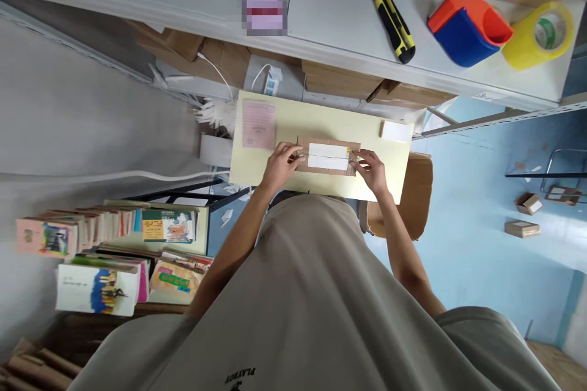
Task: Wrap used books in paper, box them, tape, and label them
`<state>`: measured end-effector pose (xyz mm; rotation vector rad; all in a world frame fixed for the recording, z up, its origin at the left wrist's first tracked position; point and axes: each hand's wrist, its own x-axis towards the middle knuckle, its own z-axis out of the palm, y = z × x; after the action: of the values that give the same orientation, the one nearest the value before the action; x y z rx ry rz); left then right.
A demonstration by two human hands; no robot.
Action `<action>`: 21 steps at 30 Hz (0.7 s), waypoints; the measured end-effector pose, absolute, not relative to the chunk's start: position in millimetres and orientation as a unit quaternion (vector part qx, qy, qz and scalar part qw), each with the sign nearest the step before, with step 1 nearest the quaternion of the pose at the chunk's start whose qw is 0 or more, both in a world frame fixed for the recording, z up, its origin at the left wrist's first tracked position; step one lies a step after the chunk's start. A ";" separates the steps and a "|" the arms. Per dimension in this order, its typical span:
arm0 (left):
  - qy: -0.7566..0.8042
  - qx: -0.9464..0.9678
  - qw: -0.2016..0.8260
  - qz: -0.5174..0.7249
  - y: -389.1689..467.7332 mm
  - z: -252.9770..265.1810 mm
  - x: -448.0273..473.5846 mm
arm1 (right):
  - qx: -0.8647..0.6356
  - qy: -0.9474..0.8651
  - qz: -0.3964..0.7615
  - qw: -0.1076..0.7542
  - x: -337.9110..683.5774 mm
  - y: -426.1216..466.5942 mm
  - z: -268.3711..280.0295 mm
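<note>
A small flat brown cardboard package (302, 165) lies on the cream table, with a white label (328, 163) across its middle. A thin dark line runs lengthwise over it between my hands; whether it is a string or a seam I cannot tell. At the package's left end, my left hand (282, 165) has thumb and fingers curled together on the cardboard. My right hand (372, 171) pinches the opposite end in the same way, near a small yellow mark on the label. To the left of the package lies a pinkish printed booklet (258, 124).
A white box (395, 131) sits at the table's (348, 119) back right. The shelf above holds a utility knife (393, 23), an orange and blue holder (465, 30) and yellow tape (527, 36). Books (169, 226) stand at left; an open carton (419, 195) is on the right.
</note>
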<state>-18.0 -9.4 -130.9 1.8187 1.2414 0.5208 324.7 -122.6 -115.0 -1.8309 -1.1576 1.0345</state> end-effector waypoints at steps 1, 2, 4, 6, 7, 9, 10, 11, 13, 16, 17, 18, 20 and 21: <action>0.500 0.724 0.424 0.213 -10.0 -131.7 -17.3 | -0.713 -0.442 0.400 0.370 322.6 -122.9 -116.2; 0.505 0.720 0.423 0.217 -10.3 -132.8 -16.5 | -0.716 -0.433 0.398 0.376 320.6 -123.3 -117.6; 0.515 0.713 0.420 0.225 -10.0 -135.9 -14.3 | -0.721 -0.415 0.394 0.390 317.0 -123.9 -121.6; 0.524 0.706 0.417 0.230 -9.3 -139.4 -12.1 | -0.727 -0.395 0.393 0.402 314.4 -124.7 -126.8; 0.528 0.705 0.414 0.230 -9.0 -141.0 -11.1 | -0.729 -0.385 0.393 0.408 313.5 -125.1 -129.5; 0.534 0.705 0.407 0.229 -8.5 -143.4 -9.7 | -0.729 -0.371 0.393 0.421 312.2 -125.9 -134.4; 0.536 0.706 0.405 0.227 -8.3 -144.0 -9.3 | -0.727 -0.366 0.393 0.428 311.6 -126.3 -136.3; 0.537 0.706 0.403 0.225 -8.2 -144.1 -9.0 | -0.726 -0.362 0.392 0.433 310.9 -126.5 -137.8; 0.539 0.707 0.402 0.220 -8.2 -143.1 -8.4 | -0.727 -0.355 0.394 0.436 309.4 -126.5 -139.4; 0.541 0.709 0.398 0.217 -8.0 -140.1 -6.7 | -0.729 -0.342 0.400 0.437 306.9 -125.0 -139.0; 0.542 0.710 0.395 0.216 -7.8 -139.0 -6.1 | -0.728 -0.337 0.403 0.440 306.4 -124.1 -138.6; 0.543 0.710 0.392 0.217 -7.7 -138.0 -5.6 | -0.727 -0.332 0.406 0.444 306.0 -123.2 -138.2; 0.546 0.708 0.393 0.217 -7.6 -136.2 -5.2 | -0.723 -0.323 0.414 0.449 306.3 -121.7 -137.7; 0.544 0.705 0.398 0.218 -7.7 -135.2 -5.4 | -0.721 -0.319 0.420 0.450 306.8 -121.5 -137.5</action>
<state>-5.4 -7.7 -135.2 1.7863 1.3781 0.5521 306.8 -121.5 -137.5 -1.7819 -0.7888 1.0392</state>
